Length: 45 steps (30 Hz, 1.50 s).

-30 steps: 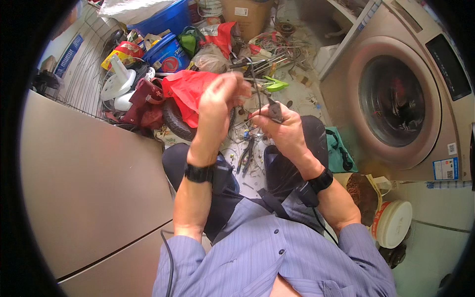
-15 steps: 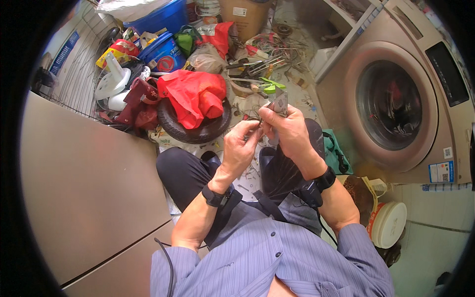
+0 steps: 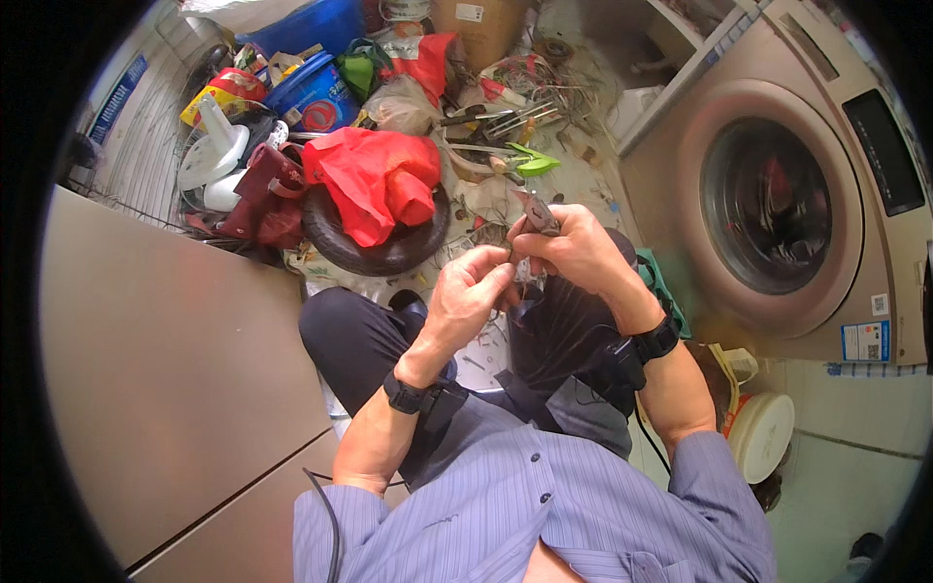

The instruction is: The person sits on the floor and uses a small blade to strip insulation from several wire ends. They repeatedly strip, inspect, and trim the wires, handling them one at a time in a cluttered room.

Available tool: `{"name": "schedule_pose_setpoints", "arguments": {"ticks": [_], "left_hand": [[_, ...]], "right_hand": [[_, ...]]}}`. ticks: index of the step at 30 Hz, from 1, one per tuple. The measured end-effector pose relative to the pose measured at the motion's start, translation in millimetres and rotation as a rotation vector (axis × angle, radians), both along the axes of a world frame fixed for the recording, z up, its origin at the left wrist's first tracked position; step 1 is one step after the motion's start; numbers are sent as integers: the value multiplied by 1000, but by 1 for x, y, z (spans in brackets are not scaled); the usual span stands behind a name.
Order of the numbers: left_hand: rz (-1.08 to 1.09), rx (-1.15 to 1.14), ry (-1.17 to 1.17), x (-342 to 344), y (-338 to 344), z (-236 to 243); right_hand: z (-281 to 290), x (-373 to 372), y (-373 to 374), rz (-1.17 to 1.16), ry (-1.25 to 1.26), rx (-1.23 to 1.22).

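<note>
We sit on the floor of a cluttered home utility or laundry space. A front-loading washing machine (image 3: 777, 204) stands beside us, a large metal cabinet (image 3: 146, 389) opposite. Ahead lie a tyre (image 3: 384, 248) under a red bag (image 3: 374, 180), a blue bucket (image 3: 316, 92), scattered wires and tools (image 3: 515, 107).

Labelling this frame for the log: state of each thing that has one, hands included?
left hand: fingers pinched on something small, too small to tell
right hand: closed around pliers
pliers: held, tip up, jaws look shut
washing machine: door shut
tyre: lying flat on the floor
red bag: crumpled, draped over tyre
white tub: lid on
</note>
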<state>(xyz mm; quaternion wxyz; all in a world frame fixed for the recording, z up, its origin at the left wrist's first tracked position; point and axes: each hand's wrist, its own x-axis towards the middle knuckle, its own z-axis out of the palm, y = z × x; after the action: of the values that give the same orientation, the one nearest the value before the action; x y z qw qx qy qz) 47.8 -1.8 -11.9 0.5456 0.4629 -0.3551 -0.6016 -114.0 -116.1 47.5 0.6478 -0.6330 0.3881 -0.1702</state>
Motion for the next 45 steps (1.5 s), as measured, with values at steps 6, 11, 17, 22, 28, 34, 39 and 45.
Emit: {"name": "schedule_pose_setpoints", "arguments": {"ticks": [6, 11, 17, 22, 28, 34, 39, 45], "left_hand": [[7, 100, -7, 9, -3, -2], [-135, 149, 57, 18, -8, -4], [-125, 151, 325, 8, -20, -19], [-191, 97, 461, 9, -25, -33], [-261, 40, 496, 8, -20, -24], [-104, -2, 100, 2, -17, -20], [3, 43, 187, -4, -18, -32], [92, 83, 704, 5, -24, -35]], "right_hand": [[0, -13, -8, 103, 205, -69], [-10, -16, -2, 45, 155, -28], [-22, -13, 16, 59, 123, 35], [-20, -11, 25, 104, 59, 121], [-21, -15, 29, 47, 55, 122], [-38, -19, 42, -7, 31, 139], [-46, -16, 49, -30, 80, -83], [-43, -14, 45, -91, 7, 71]]}}
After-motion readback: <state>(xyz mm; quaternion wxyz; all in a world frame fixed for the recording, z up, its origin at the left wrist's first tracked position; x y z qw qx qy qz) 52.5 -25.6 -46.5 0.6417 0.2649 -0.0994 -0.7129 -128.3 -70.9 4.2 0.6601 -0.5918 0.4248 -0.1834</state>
